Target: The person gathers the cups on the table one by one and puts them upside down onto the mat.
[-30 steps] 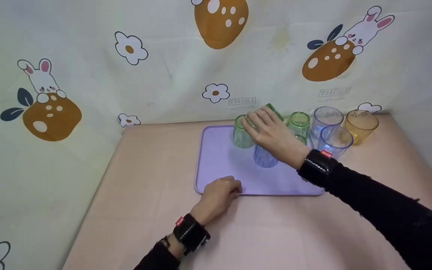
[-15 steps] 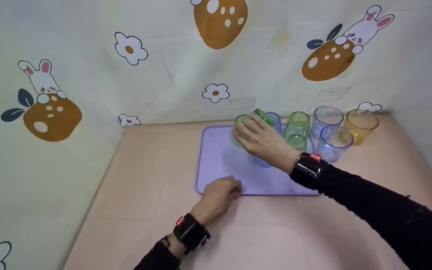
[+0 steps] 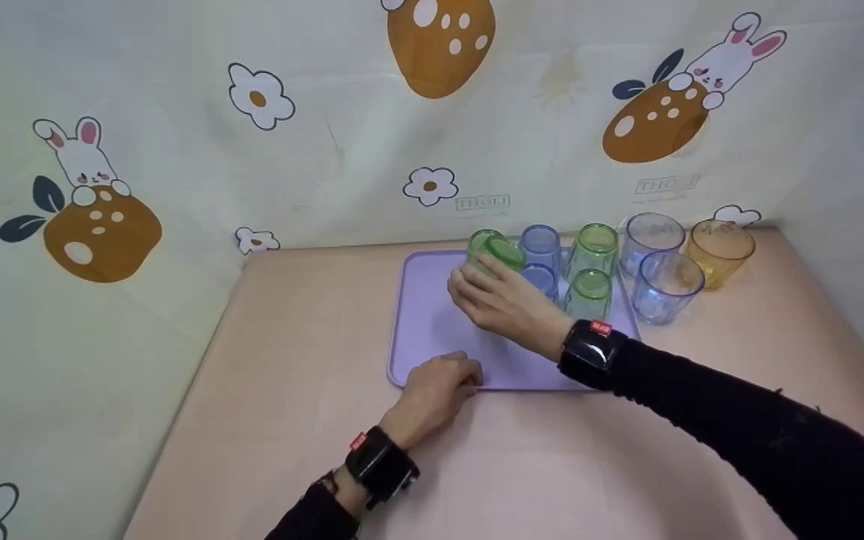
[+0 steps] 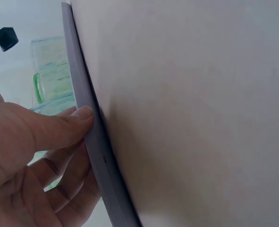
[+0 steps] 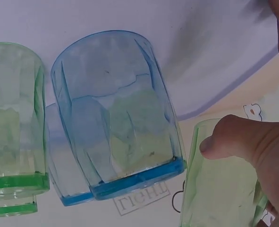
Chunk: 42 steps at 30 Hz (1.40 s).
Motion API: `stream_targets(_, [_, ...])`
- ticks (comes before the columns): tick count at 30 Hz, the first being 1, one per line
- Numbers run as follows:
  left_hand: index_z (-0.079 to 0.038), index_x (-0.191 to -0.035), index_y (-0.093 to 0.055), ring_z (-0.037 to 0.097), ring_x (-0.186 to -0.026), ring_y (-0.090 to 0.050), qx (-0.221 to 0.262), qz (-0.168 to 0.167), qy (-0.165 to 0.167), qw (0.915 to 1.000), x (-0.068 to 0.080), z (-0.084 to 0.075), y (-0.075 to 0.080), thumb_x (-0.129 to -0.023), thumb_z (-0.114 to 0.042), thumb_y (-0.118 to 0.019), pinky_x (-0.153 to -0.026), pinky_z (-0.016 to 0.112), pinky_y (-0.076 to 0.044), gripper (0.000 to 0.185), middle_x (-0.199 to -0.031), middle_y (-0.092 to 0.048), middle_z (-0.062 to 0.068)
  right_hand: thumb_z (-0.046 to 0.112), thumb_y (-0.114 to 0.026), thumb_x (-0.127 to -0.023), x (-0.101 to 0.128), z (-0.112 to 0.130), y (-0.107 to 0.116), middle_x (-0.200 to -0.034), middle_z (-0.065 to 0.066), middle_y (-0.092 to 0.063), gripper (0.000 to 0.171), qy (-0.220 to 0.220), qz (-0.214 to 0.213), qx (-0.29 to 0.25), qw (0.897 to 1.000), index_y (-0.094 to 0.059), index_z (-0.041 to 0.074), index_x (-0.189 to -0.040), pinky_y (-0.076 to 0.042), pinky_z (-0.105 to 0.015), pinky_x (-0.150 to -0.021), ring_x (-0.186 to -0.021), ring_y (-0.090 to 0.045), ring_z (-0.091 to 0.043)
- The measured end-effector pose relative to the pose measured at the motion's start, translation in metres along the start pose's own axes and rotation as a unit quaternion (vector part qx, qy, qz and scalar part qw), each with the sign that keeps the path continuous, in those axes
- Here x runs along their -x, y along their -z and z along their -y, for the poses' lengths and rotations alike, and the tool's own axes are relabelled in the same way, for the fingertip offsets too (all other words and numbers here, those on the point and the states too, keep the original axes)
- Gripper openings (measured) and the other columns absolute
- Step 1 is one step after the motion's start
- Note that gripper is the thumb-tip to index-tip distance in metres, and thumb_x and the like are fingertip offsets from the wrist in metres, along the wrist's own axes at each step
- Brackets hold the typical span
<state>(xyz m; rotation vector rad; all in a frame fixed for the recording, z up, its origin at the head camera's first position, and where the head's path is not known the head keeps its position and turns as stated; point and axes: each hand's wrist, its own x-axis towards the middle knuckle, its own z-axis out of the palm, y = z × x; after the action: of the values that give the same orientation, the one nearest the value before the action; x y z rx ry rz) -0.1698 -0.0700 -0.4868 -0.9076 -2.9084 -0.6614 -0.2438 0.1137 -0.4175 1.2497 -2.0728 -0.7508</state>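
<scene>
1. Right hand (image 3: 503, 304) grips a tilted green cup (image 3: 505, 253) at the tray's (image 3: 421, 330) far side; whether it touches the tray is hard to tell.
2. Left hand (image 3: 436, 390) pinches the tray's near rim.
3. Upturned cups (image 3: 589, 292) stand on the tray.
4. Right of the tray, a yellow cup (image 3: 721, 253) stands on the surface (image 3: 297, 360).

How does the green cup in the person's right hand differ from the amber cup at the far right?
The green cup is gripped by the right hand; the amber cup is untouched. The green cup is tilted, base upward, while the amber cup stands mouth up beside the tray. Both are see-through.
</scene>
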Motion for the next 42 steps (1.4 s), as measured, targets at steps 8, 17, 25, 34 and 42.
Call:
stream_targets(8, [-0.018,-0.089,-0.075,0.012,-0.08,-0.063,0.006,0.0,0.006,1.0,0.0,0.001,0.001,-0.088,-0.009,-0.078,-0.062,0.031,-0.05,0.009,-0.085,-0.061,-0.01,0.011,-0.068,-0.093,-0.006,0.016,-0.009,-0.133,-0.011,-0.051,0.048,0.028,0.017,0.041,0.999,-0.056,0.004,-0.139,-0.026,-0.049,-0.115,-0.125,-0.045,-0.027])
stream_targets(17, [-0.018,-0.09,-0.075,0.011,-0.081,-0.063,0.001,-0.002,-0.001,1.0,0.001,0.0,0.002,-0.088,-0.01,-0.079,-0.063,0.03,-0.05,0.008,-0.087,-0.062,-0.009,0.018,-0.066,-0.095,-0.006,0.033,-0.02,-0.136,-0.008,-0.053,0.044,0.053,0.043,0.064,0.996,-0.062,0.012,-0.138,-0.026,-0.049,-0.114,-0.127,-0.044,-0.024])
stream_targets(25, [-0.018,-0.089,-0.075,0.012,-0.082,-0.063,0.005,-0.001,0.0,1.0,0.001,0.001,0.001,-0.087,-0.01,-0.079,-0.064,0.031,-0.05,0.01,-0.087,-0.062,-0.01,0.019,-0.067,-0.094,-0.005,0.04,-0.03,-0.136,-0.008,-0.052,0.044,0.053,0.065,0.063,0.995,-0.063,0.011,-0.137,-0.025,-0.049,-0.115,-0.127,-0.043,-0.025])
stream_targets(34, [-0.018,-0.091,-0.074,0.015,-0.084,-0.066,-0.002,-0.01,-0.01,0.9999,0.003,0.002,-0.001,-0.088,-0.01,-0.078,-0.065,0.033,-0.052,0.009,-0.091,-0.066,-0.008,0.019,-0.066,-0.095,-0.008,0.05,-0.034,-0.14,-0.007,-0.052,0.043,0.054,0.085,0.077,0.992,-0.063,0.013,-0.138,-0.024,-0.049,-0.115,-0.129,-0.042,-0.025])
stream_targets(42, [-0.017,-0.094,-0.075,0.016,-0.086,-0.066,-0.001,-0.008,-0.008,0.9999,0.003,0.002,-0.002,-0.089,-0.011,-0.078,-0.068,0.033,-0.052,0.009,-0.094,-0.069,-0.007,0.023,-0.065,-0.096,-0.014,0.054,-0.031,-0.14,-0.008,-0.052,0.04,0.063,0.113,0.074,0.989,-0.065,0.013,-0.135,-0.02,-0.05,-0.116,-0.131,-0.042,-0.026])
